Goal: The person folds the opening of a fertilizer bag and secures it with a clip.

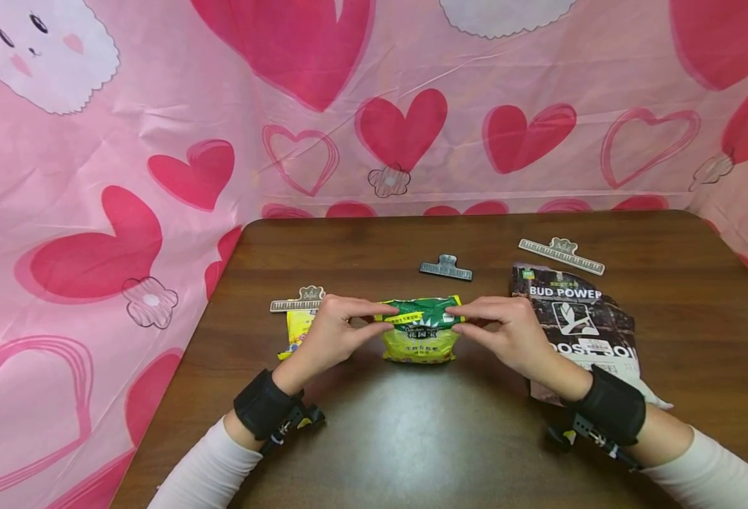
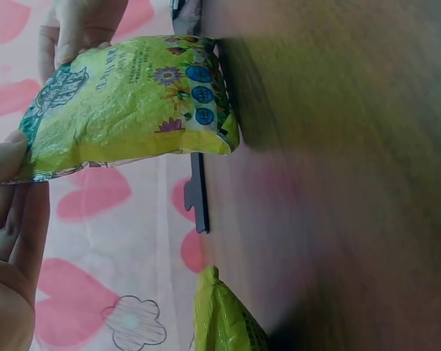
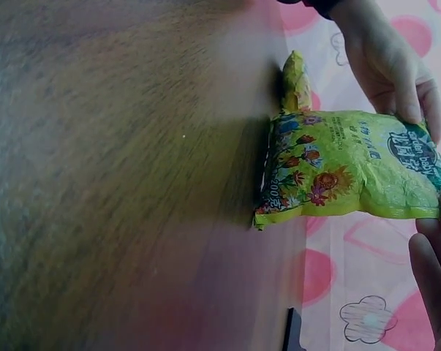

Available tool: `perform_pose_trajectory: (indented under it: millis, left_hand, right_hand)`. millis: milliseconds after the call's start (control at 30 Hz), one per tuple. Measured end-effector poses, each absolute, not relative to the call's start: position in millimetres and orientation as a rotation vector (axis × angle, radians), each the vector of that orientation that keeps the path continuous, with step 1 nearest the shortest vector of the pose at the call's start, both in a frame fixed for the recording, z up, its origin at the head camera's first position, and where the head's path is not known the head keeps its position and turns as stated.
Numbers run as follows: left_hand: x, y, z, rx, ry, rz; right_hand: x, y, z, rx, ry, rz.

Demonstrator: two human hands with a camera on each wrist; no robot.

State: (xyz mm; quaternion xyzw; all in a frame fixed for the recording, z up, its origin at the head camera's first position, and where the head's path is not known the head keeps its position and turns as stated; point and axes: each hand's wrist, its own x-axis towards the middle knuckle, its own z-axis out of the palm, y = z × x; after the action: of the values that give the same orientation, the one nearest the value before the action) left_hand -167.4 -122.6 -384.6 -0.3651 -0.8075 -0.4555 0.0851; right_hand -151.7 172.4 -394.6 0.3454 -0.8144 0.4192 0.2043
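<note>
A yellow fertilizer bag with a green top (image 1: 421, 332) stands upright in the middle of the table. My left hand (image 1: 342, 325) pinches its upper left edge between thumb and fingers. On the opposite upper edge, my right hand (image 1: 510, 329) has the same kind of pinch. The wrist views show the bag's flower-printed lower part (image 2: 180, 95) down at the tabletop, with neither hand on it. Partly hidden behind my left hand is a second, yellow packet (image 1: 297, 326). A dark bag marked BUD POWER (image 1: 571, 318) lies by my right hand, partly covered by the forearm.
On the brown table (image 1: 374, 438), a black clip (image 1: 447, 268) lies behind the fertilizer bag. One pale clip (image 1: 561, 254) is beyond the dark bag, another (image 1: 297, 300) at the yellow packet's top edge. A pink heart-print cloth (image 1: 323, 162) hangs behind.
</note>
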Motion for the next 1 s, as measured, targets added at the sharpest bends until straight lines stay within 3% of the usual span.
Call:
perform_pose_trajectory:
  millis: [1000]
  left_hand:
    - [-169.9, -121.7, -385.9, -1.185, -2.330, -1.074]
  right_hand:
    - [-151.0, 170.3, -397.8, 0.938, -2.280, 0.990]
